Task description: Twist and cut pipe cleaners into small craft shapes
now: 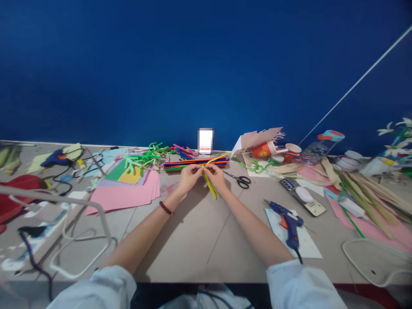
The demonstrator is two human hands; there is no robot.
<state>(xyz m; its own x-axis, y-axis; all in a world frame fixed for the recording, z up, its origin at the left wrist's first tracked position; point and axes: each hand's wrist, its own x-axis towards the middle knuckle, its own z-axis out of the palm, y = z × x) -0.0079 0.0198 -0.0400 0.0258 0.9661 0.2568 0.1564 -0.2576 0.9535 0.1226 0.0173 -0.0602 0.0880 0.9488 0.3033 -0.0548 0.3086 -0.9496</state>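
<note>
Between my two hands is a bunch of yellow pipe cleaners (210, 187), its ends hanging down toward me and one strand rising to the upper right. My left hand (189, 177) pinches it from the left, with a beaded bracelet (166, 208) on that wrist. From the other side my right hand (217, 178) pinches the same bunch, fingertips close to the left ones. Just behind the hands lies a row of coloured pipe cleaners (174, 165), orange, purple, red and green. Black-handled scissors (243, 182) rest right of my right hand, their blades partly hidden.
Pink paper sheets (124, 195) and green pipe-cleaner shapes (144, 159) lie left. To the right are a blue glue gun (288, 221) on white paper, a phone (315, 208) and a tipped orange cup (262, 150). A power strip (41, 236) with cables stands far left. A blue wall closes the back.
</note>
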